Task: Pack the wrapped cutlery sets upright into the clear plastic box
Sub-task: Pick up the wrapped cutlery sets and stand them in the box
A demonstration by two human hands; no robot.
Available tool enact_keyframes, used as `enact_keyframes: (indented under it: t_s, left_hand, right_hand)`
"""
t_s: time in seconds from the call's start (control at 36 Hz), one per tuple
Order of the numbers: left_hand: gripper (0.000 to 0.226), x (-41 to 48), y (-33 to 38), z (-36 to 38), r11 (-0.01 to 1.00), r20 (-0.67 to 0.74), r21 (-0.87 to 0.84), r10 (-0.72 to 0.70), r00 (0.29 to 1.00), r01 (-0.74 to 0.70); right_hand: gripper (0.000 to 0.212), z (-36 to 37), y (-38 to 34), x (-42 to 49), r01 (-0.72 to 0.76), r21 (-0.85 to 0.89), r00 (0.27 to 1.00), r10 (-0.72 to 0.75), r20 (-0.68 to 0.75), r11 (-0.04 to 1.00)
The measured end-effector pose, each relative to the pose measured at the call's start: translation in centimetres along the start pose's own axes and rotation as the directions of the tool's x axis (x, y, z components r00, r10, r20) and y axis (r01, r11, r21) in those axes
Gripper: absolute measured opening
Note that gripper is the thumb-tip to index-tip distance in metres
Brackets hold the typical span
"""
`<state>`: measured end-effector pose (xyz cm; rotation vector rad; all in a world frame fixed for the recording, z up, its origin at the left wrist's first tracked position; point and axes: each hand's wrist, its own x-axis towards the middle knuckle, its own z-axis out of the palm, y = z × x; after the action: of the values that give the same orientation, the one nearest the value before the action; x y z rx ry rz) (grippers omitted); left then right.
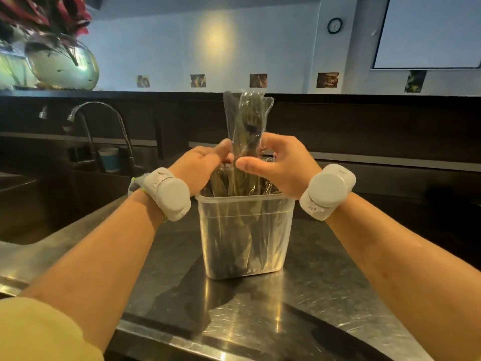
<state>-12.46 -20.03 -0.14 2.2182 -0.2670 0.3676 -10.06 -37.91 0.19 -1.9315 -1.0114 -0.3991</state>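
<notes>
Steel worktop (312, 295), scratched and reflective. Curved tap (104, 118) at left, with a blue cup (109, 158) behind it. Round glass vase (62, 65) of red flowers on the dark ledge. Wall: round clock (334, 25), row of small photos (258, 80), white panel (429, 32) at upper right.

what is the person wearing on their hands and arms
The left hand and right hand are ungloved. Each wrist carries a white rounded device on a pale strap: left device, right device. A pale yellow sleeve covers the left upper arm.
</notes>
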Motion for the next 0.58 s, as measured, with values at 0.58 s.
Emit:
enact_keyframes:
  t_s: [0.58]
  left_hand:
    - [0.014,-1.9,2.6,1.7,0.886,-0.227,0.362,0.384,0.895,-0.289]
  right_hand:
    - [0.03,-0.6,1.6,-1.6,-0.023,-0.301,0.997,0.046,0.07,0.953]
